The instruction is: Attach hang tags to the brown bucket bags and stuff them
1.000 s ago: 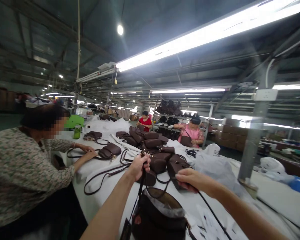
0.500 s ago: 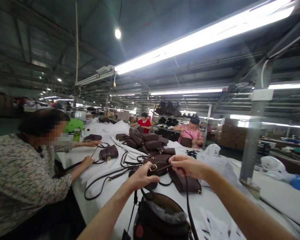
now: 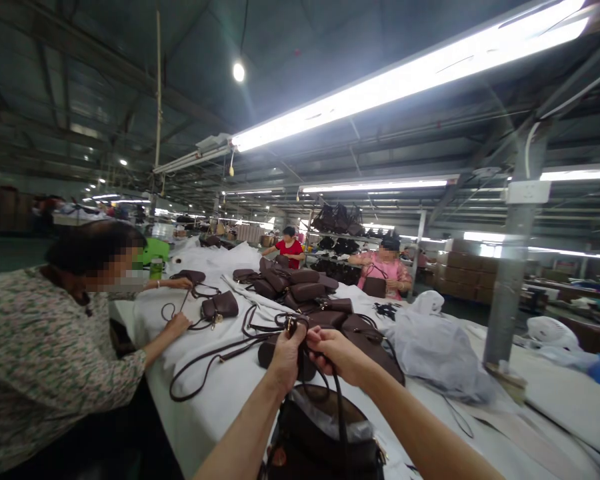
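A dark brown handbag [image 3: 325, 440] stands open-topped right in front of me, with clear plastic [image 3: 325, 417] inside its mouth. Its thin strap [image 3: 341, 413] rises from the bag to my hands. My left hand [image 3: 286, 353] is closed on the strap close to a metal buckle [image 3: 291, 325]. Beside it, almost touching, my right hand [image 3: 337, 353] pinches the strap between thumb and fingers. Just beyond my hands, more brown handbags [image 3: 305, 292] lie heaped on the white-covered table [image 3: 205, 380], with loose straps trailing to the left.
At the left a co-worker in a flowered shirt [image 3: 80, 360] handles straps by a small brown bag [image 3: 220, 305]. Two more people work across the table. Crumpled plastic wrap [image 3: 435, 347] lies to the right, near a metal post [image 3: 513, 287].
My right hand has moved left, bringing the two hands together at the buckle. The strap stretched between them has drawn into a loop. The co-worker's far hand has shifted slightly.
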`<state>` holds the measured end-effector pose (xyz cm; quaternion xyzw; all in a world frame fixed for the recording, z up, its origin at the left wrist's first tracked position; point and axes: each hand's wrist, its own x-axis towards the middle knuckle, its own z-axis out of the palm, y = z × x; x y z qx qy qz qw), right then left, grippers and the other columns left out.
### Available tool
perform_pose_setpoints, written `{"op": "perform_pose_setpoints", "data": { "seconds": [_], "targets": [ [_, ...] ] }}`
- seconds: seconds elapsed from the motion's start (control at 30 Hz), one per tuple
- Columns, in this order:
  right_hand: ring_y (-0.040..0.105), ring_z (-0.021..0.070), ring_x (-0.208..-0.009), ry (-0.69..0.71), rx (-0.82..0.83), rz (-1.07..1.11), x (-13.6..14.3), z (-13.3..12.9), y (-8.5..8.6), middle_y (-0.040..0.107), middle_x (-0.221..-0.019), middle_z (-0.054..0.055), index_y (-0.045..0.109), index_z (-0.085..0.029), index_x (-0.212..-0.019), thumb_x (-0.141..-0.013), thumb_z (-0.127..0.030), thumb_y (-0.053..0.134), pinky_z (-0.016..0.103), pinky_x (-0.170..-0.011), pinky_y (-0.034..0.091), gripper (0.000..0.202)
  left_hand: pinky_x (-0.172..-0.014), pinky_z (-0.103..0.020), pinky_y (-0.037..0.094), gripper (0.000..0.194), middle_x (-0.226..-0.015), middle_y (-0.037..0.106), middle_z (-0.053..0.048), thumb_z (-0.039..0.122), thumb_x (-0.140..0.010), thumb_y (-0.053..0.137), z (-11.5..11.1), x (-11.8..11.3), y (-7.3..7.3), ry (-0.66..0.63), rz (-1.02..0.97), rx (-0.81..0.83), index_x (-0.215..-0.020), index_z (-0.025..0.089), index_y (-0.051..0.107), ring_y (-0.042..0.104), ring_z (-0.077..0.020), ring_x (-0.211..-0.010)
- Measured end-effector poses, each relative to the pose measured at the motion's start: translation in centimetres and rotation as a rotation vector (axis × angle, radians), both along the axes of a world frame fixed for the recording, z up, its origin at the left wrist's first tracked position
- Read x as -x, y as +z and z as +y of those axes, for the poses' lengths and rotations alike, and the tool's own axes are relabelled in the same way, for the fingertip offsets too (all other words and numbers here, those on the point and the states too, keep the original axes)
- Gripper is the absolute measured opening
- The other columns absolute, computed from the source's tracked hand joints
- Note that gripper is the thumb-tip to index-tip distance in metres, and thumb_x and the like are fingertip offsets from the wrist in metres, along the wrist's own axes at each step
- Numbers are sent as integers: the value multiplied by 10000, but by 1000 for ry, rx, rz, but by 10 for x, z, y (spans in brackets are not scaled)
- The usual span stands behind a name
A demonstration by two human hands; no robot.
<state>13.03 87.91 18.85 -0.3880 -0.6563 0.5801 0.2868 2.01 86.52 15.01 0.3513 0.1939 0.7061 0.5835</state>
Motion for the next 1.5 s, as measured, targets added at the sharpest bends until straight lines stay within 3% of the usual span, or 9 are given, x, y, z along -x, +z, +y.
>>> {"op": "perform_pose_setpoints", "data": {
  "seconds": [0.3,0.43,0.53,0.77,1.1,1.23,1.33,1.4,1.5],
  "targets": [
    [397,93,-528,80,-366,-356,-110,-6,-7,511,-685,-30,604,-199,-929,-726,-387,668,205,-429,245,284,-387,-113,294,483,-461,310,131,338,-766,766,12,88,5,144,-162,162,-643,194,322,300,0,-366],
    [526,176,-731,23,-983,-474,-103,-3,8,585,-755,33,604,-200,-739,-844,-297,536,295,-684,392,158,-371,-139,282,377,-532,455,86,276,-698,817,6,63,11,-46,35,152,-713,162,457,344,-15,-387],
    [547,185,-779,-12,-1173,-573,-69,-4,23,592,-820,40,604,-211,-788,-878,-237,501,293,-703,377,139,-377,-166,301,379,-620,551,35,375,-692,805,2,29,18,-159,227,102,-762,146,511,374,-26,-402],
    [555,168,-734,-137,-1190,-695,-29,-4,32,620,-798,14,564,-206,-807,-814,-137,587,253,-616,324,73,-399,-192,289,307,-562,506,64,301,-614,797,-6,12,22,-131,612,12,-752,165,559,383,-57,-425],
    [590,208,-870,-126,-1192,-705,-94,26,11,647,-983,74,644,-197,-987,-896,-247,531,306,-787,406,153,-378,-191,300,301,-435,469,53,306,-693,718,9,50,3,182,585,66,-526,165,511,384,-68,-376],
    [568,180,-722,-191,-1125,-686,-105,-10,-10,627,-814,59,631,-181,-789,-904,-327,532,273,-662,398,211,-440,-207,429,336,-508,533,25,380,-712,718,11,60,-7,198,470,126,-590,165,490,545,-112,-463],
    [552,139,-563,194,-732,-723,-109,-49,-46,581,-593,3,620,-182,-678,-906,-277,513,228,-548,378,269,-488,-226,484,317,-535,544,36,353,-701,744,14,66,-12,128,416,143,-639,158,501,580,-118,-493],
    [610,140,-622,427,-563,-765,-107,-75,-81,653,-690,2,678,-196,-841,-872,-188,536,212,-574,411,145,-516,-237,508,313,-533,532,50,332,-694,759,16,68,-12,82,388,138,-657,158,501,571,-107,-489],
    [643,181,-865,403,-782,-878,-98,-101,-143,685,-1042,38,621,-248,-1152,-818,-96,552,229,-668,440,374,-536,-243,527,346,-532,498,75,327,-670,786,13,67,-9,36,353,115,-674,168,478,547,-89,-487]
  ]
}}
